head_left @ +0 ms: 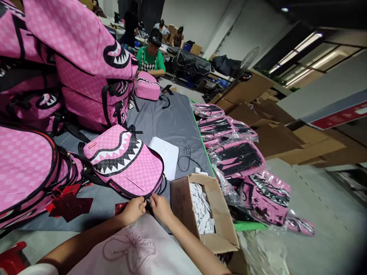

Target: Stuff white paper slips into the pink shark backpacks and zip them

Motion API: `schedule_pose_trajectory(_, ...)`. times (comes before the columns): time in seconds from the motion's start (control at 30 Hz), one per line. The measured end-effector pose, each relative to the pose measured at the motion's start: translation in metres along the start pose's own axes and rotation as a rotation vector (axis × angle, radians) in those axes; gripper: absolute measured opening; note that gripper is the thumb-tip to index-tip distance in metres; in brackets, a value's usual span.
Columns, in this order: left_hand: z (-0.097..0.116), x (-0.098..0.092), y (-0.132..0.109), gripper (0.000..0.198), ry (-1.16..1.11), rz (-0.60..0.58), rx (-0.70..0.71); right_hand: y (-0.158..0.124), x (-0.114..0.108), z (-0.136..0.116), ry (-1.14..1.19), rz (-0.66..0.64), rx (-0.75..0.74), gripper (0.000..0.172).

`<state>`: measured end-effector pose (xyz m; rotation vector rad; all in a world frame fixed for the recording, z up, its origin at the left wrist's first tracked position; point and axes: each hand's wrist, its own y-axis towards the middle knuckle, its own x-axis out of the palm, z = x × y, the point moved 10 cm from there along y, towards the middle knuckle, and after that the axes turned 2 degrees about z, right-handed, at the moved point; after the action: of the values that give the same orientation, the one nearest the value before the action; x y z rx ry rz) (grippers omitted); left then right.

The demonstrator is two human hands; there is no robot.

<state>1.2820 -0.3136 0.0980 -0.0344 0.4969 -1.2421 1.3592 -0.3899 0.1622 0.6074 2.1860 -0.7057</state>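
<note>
A pink checkered backpack (123, 162) with a black-and-white shark-mouth print lies on the grey-covered table in front of me. At its near edge, my left hand (133, 210) is closed, fingers curled in a pinch. Close beside it my right hand (161, 208) pinches too, its fingertips almost meeting the left ones by the bag's zipper edge. Whatever small thing is between the fingers is too small to make out. A dark red tag (120, 208) lies by my left wrist. Black straps stick out at the backpack's left side.
Stuffed pink backpacks (83, 72) are piled at left, with red tags (70, 204) hanging near them. An open carton (183, 206) of white pieces stands right of my hands. Beyond are a white sheet (164, 156), a cable (186, 158) and plastic-wrapped bags (241, 158). A person in green (150, 57) sits across.
</note>
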Motion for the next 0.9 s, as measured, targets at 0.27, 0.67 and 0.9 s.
schedule_pose_trajectory(0.27, 0.001, 0.002, 0.006, 0.043, -0.068, -0.021, -0.079, -0.012, 0.041, 0.001, -0.113, 0.01, 0.147, 0.027)
schedule_pose_trajectory(0.67, -0.054, -0.01, -0.013, 0.078, -0.581, 0.092, -0.674, -0.006, 0.021, 0.004, -0.385, -0.115, 0.004, 0.031)
schedule_pose_trajectory(0.9, -0.051, -0.016, 0.006, 0.066, -0.512, 0.214, -0.595, 0.028, -0.015, -0.01, -0.535, -0.209, -0.227, 0.028)
